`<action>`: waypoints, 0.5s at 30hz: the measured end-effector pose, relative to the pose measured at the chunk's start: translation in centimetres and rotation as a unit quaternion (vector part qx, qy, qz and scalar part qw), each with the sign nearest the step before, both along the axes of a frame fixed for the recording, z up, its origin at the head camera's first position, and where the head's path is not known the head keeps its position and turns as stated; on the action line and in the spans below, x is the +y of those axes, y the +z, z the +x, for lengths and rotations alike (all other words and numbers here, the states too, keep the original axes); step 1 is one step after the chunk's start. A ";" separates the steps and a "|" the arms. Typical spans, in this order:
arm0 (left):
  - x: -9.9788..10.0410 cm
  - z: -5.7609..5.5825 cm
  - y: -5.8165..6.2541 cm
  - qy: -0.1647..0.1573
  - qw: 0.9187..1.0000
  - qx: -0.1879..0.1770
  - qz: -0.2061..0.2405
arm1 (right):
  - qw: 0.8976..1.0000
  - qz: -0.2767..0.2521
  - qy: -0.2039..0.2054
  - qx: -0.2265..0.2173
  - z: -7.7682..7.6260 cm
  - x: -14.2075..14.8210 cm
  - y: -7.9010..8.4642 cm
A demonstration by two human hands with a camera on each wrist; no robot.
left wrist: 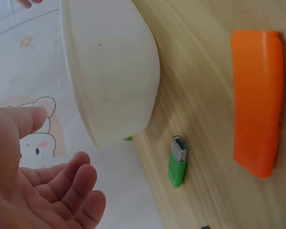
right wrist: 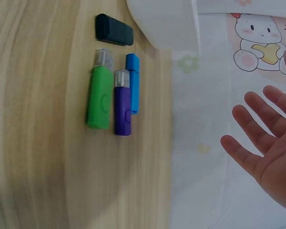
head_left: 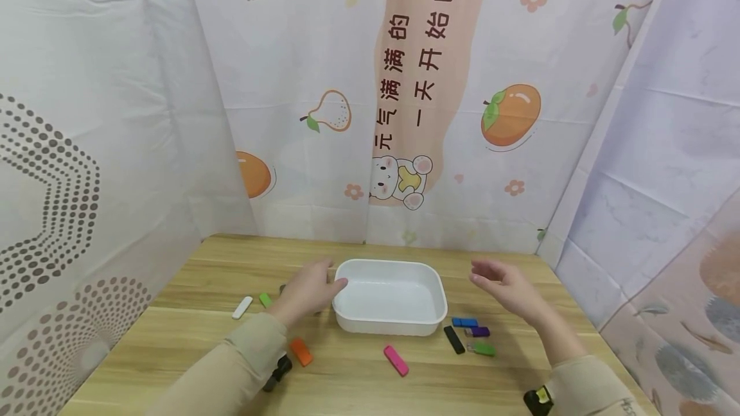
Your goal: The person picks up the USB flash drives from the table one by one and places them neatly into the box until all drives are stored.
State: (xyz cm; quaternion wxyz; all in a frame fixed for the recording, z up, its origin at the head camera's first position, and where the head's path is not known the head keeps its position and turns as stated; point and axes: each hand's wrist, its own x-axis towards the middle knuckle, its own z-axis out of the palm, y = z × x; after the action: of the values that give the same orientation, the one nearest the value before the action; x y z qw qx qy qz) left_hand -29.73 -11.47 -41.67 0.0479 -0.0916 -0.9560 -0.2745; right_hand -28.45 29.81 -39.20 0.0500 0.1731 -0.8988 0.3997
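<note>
A white plastic basin stands in the middle of the table with nothing inside. My left hand hovers by its left end, fingers loosely bent and holding nothing. To the right of the basin, my right hand is raised in the air, its fingers spread and free. Below it lie a blue USB stick, a purple one, a green one and a black one. Around my left hand are an orange stick, a green USB stick and a white stick.
A pink stick lies in front of the basin. Beside the left hand, a dark item is mostly hidden. Black wrist gear shows under the left sleeve. Printed curtains enclose the wooden table at the back and sides.
</note>
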 end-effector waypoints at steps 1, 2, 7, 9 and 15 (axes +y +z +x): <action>0.0 -0.1 -0.1 0.003 1.000 -0.004 -0.003 | 1.000 -0.001 -0.001 -0.002 -0.2 0.2 -0.3; 0.0 -0.1 -0.1 0.006 1.000 -0.007 -0.004 | 1.000 -0.001 -0.002 -0.005 -0.4 0.4 -0.7; 0.0 -0.4 -0.3 0.011 1.000 -0.014 -0.011 | 1.000 -0.004 0.004 -0.012 -0.8 0.7 -1.7; 0.1 -0.5 -0.5 0.011 1.000 -0.016 -0.013 | 1.000 -0.002 0.005 -0.015 -0.8 0.7 -2.0; 0.3 -0.9 -1.0 0.012 0.999 -0.024 -0.024 | 1.000 0.015 0.001 -0.024 -0.8 0.7 -2.9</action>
State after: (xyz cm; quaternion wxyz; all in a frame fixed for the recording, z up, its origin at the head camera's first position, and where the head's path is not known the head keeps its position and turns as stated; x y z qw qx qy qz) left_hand -30.67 -11.16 -42.66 0.0265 -0.0746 -0.9641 -0.2534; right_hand -29.25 30.47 -42.07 0.0252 0.1651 -0.9053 0.3906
